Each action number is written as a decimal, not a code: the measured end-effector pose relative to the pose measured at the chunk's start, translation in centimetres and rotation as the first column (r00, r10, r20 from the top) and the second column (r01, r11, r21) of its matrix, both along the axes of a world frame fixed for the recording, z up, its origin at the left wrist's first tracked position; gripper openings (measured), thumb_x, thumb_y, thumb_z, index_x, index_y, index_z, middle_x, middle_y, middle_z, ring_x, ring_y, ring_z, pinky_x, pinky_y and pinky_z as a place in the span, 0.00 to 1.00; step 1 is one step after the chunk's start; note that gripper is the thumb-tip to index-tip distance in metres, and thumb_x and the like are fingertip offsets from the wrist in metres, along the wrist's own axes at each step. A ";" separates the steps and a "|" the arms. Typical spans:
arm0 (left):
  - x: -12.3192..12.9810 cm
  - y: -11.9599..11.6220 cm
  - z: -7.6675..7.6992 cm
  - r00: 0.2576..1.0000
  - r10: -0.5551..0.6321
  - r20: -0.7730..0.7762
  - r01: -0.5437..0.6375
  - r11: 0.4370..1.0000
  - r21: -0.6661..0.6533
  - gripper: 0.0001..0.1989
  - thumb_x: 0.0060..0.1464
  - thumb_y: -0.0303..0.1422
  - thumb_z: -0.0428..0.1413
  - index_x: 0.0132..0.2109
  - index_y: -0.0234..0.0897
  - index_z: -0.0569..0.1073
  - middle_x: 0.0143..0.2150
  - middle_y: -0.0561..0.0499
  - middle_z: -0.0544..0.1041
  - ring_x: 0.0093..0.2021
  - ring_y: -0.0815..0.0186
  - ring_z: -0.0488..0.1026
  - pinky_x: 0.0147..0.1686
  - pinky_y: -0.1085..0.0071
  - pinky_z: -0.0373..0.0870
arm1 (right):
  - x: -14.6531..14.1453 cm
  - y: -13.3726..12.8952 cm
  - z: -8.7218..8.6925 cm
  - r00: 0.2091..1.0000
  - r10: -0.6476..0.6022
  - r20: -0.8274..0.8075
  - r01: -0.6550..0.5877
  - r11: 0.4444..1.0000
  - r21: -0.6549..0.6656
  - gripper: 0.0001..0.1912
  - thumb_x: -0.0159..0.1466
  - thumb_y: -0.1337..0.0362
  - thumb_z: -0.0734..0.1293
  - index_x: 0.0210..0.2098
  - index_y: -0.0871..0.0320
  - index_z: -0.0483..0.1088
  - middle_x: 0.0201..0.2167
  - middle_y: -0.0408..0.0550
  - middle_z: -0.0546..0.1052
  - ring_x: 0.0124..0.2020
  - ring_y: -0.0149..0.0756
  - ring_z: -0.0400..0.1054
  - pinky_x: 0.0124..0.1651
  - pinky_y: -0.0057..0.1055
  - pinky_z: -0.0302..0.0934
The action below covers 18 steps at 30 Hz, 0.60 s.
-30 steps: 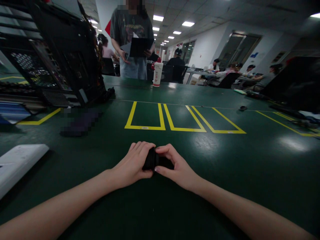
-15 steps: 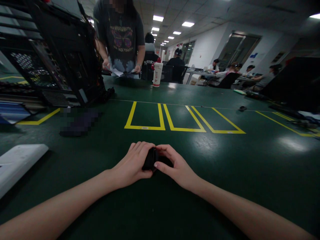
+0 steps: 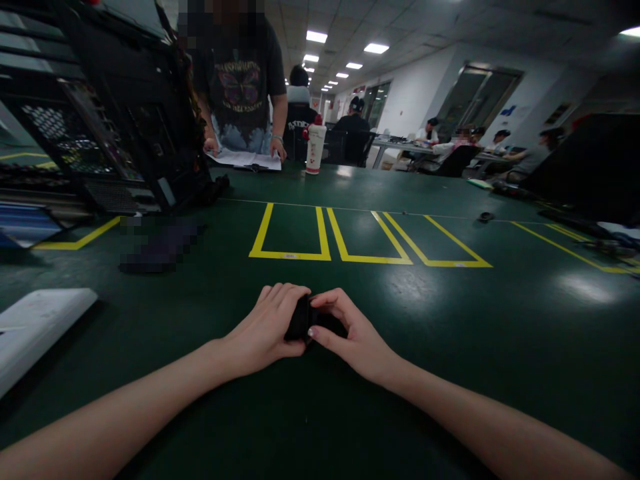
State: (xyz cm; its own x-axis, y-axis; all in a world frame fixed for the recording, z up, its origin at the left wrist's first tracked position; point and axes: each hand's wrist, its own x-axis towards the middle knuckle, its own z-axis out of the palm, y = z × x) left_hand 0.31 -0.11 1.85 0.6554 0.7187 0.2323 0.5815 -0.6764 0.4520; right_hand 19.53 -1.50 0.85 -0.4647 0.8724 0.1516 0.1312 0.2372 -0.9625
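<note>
A small black object (image 3: pixel 299 321) lies low over the dark green table (image 3: pixel 240 427), between my two hands. My left hand (image 3: pixel 267 327) is wrapped round its left part, with the thumb at the near side and the fingers over the far side. My right hand (image 3: pixel 353 333) pinches the object's right edge between thumb and fingertips. What exactly the object is cannot be made out, as the fingers cover much of it.
Yellow tape outlines (image 3: pixel 290 256) mark the table beyond my hands. A computer case (image 3: pixel 145 133) and a white device (image 3: pixel 40 327) stand at left, a cup (image 3: pixel 315 150) at the far edge. Across the table a person (image 3: pixel 243 87) stands by a clipboard (image 3: pixel 245 160).
The person across the table has lowered the papers and clipboard onto the table and leans slightly left. My right fingers have shifted very slightly; my left hand has not moved.
</note>
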 end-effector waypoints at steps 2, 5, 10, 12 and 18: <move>0.0 0.0 0.0 1.000 0.002 0.003 -0.002 1.000 -0.001 0.27 0.47 0.27 0.59 0.53 0.37 0.56 0.48 0.46 0.67 0.45 0.57 0.65 0.42 0.61 0.62 | 0.0 0.0 0.1 1.000 -0.001 0.017 0.001 1.000 -0.011 0.19 0.59 0.68 0.67 0.48 0.52 0.60 0.46 0.44 0.67 0.51 0.35 0.63 0.56 0.39 0.57; 0.0 0.0 0.0 1.000 0.007 0.006 -0.007 1.000 0.001 0.28 0.47 0.27 0.58 0.53 0.38 0.56 0.48 0.46 0.67 0.46 0.56 0.65 0.43 0.60 0.62 | 0.2 0.1 0.1 0.999 0.028 0.041 -0.027 1.000 -0.012 0.18 0.59 0.68 0.67 0.48 0.53 0.61 0.46 0.45 0.68 0.50 0.36 0.63 0.55 0.40 0.58; -0.1 -0.1 0.0 1.000 0.004 0.004 -0.004 1.000 -0.001 0.28 0.47 0.27 0.59 0.54 0.38 0.55 0.49 0.46 0.67 0.46 0.56 0.65 0.44 0.60 0.62 | 0.2 0.0 -0.2 1.000 0.010 0.023 -0.010 0.999 0.034 0.17 0.57 0.67 0.68 0.45 0.52 0.62 0.43 0.43 0.67 0.48 0.37 0.64 0.52 0.40 0.60; -0.1 -0.1 0.0 1.000 0.002 0.001 -0.002 1.000 0.000 0.27 0.48 0.27 0.59 0.53 0.38 0.56 0.49 0.46 0.67 0.46 0.56 0.65 0.43 0.60 0.62 | 0.1 0.0 -0.2 1.000 0.008 -0.004 -0.008 1.000 0.018 0.14 0.59 0.66 0.67 0.43 0.52 0.63 0.42 0.43 0.67 0.47 0.36 0.64 0.50 0.39 0.62; 0.0 -0.1 0.1 1.000 -0.001 0.000 0.001 1.000 -0.015 0.27 0.49 0.27 0.58 0.53 0.37 0.56 0.49 0.45 0.66 0.46 0.57 0.65 0.43 0.60 0.62 | 0.0 -0.1 0.2 1.000 0.005 0.010 -0.005 1.000 -0.027 0.16 0.60 0.67 0.66 0.46 0.53 0.62 0.44 0.45 0.68 0.49 0.36 0.64 0.53 0.40 0.60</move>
State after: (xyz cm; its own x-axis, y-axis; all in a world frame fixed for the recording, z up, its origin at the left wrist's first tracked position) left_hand 0.29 -0.17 1.99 0.6557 0.7218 0.2213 0.5812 -0.6697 0.4623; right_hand 19.55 -1.58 1.09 -0.4703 0.8738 0.1233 0.1403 0.2120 -0.9671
